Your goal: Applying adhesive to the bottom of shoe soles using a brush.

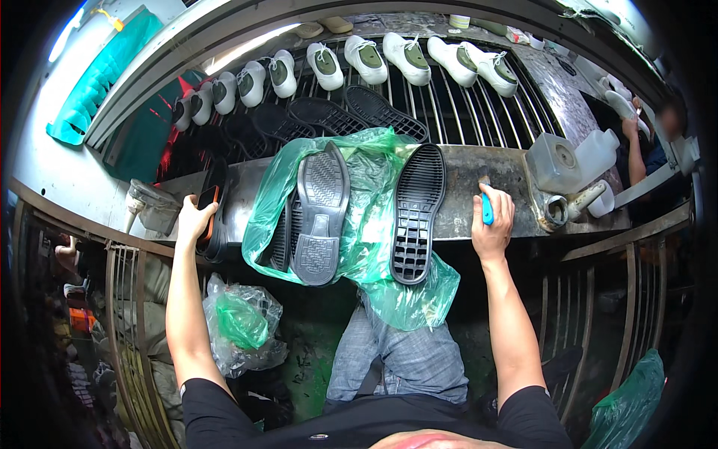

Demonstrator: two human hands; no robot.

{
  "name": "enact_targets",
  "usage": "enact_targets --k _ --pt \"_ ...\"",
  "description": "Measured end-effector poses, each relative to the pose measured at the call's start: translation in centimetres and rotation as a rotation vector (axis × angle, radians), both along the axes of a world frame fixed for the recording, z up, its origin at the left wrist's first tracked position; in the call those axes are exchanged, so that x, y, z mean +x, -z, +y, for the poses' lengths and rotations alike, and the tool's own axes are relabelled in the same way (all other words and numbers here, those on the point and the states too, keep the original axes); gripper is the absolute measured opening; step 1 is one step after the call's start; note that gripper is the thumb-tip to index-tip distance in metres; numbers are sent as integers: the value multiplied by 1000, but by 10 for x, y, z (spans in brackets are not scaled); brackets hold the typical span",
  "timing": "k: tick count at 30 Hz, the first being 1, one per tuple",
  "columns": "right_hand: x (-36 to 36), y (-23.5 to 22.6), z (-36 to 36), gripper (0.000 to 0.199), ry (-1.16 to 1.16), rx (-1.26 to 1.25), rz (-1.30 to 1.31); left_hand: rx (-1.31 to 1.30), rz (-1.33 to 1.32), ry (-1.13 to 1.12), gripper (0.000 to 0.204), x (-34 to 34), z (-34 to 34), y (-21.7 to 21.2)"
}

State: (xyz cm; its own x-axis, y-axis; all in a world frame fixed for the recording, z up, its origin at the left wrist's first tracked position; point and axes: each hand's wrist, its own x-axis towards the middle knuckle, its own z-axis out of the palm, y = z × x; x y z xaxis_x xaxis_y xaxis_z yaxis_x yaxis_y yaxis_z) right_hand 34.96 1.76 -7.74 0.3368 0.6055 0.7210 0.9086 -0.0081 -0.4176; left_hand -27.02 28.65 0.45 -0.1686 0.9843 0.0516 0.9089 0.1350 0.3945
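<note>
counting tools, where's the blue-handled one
Right of centre in the head view, the blue-handled tool is in the right hand, right of the gridded sole.

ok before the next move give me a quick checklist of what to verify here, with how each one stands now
1. Brush in grip: ok, the right hand holds the turquoise-handled brush.
2. Left hand free: not ok, the left hand is on an orange-edged dark object.
3. Both front soles same side up: not ok, the left sole shows its tread, the right sole its open grid.
4. Green plastic off their upward faces: ok, both are uncovered.
5. Brush tip loaded: cannot tell, too small to see.
6. White shoes clear of the hands: ok, lined up at the back.
</note>
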Motion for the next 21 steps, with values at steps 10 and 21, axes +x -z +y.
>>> enact_targets --k 10,21 --pt "0 -1 0 25 -3 7 3 -8 9 7 92 -6 3 3" --pt "1 1 2 24 -5 1 4 -5 23 9 89 0 5 0"
